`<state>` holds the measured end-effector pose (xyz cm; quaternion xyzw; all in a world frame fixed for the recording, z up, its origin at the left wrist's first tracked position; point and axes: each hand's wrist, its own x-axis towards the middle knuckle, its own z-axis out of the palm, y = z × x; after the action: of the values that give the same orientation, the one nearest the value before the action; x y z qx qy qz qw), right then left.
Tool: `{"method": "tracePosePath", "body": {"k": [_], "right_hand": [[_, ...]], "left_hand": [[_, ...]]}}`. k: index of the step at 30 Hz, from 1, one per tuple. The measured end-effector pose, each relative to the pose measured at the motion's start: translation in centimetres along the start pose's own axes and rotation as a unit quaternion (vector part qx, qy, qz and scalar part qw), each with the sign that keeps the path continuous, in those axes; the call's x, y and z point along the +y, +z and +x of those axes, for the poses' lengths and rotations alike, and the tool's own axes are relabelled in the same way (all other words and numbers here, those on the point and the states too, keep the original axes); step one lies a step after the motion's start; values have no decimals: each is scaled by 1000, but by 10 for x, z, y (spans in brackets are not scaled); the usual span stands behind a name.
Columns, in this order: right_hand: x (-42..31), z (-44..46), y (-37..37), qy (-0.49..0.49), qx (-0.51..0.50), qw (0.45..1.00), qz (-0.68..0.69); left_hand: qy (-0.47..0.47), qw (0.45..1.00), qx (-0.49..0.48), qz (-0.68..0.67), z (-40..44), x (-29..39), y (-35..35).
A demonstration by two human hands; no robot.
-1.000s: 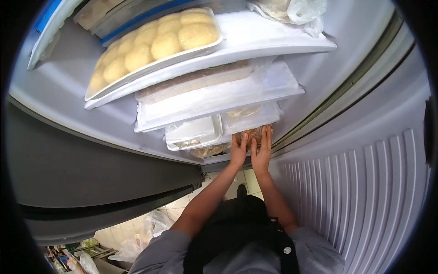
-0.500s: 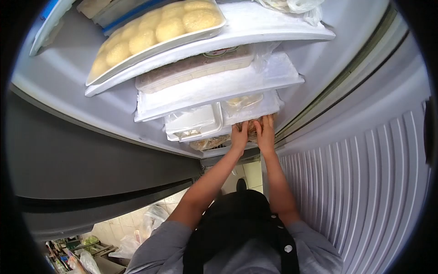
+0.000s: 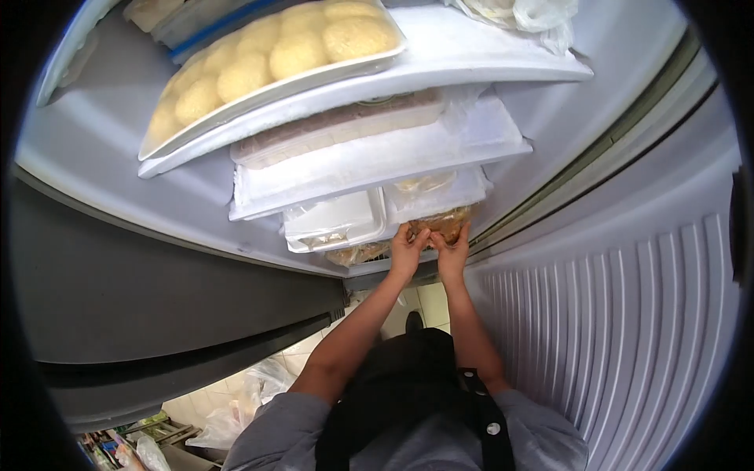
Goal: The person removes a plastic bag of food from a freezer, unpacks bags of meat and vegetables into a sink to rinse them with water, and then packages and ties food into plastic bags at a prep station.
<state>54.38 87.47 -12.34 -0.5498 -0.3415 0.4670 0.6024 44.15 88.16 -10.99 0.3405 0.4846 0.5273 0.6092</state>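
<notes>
The left hand (image 3: pixel 406 250) had its fingers bunched at the bundle a moment ago; now its thumb and fingers hold the near left corner. The wrapped brown bundle (image 3: pixel 449 223) sits low in the open fridge, by the right end of the lowest shelf, and more of its top shows than half a second ago. On its right, the right hand (image 3: pixel 452 255) has slid back from lying over it: the fingers grip that side, spaced moderately, the thumb near the left one. So the bundle is now held by its near edge, from both sides.

As for containers, leftmost is a film-covered white tray (image 3: pixel 184 135) of pale yellow rounds (image 3: pixel 298 56) on the top shelf. Beneath it is a clear box (image 3: pixel 345 135) with frosty, pinkish contents I can't make out. Lower still, a white foam box (image 3: pixel 334 223) stands shut-looking, its inside hidden; just below is a clear bag (image 3: pixel 357 253) of something brownish.
</notes>
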Motion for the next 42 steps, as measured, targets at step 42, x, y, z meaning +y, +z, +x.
{"method": "tracePosePath", "body": {"k": [42], "right_hand": [[14, -6, 4, 174, -25, 980, 94]], "left_hand": [[51, 944, -10, 325, -202, -97, -109]]}}
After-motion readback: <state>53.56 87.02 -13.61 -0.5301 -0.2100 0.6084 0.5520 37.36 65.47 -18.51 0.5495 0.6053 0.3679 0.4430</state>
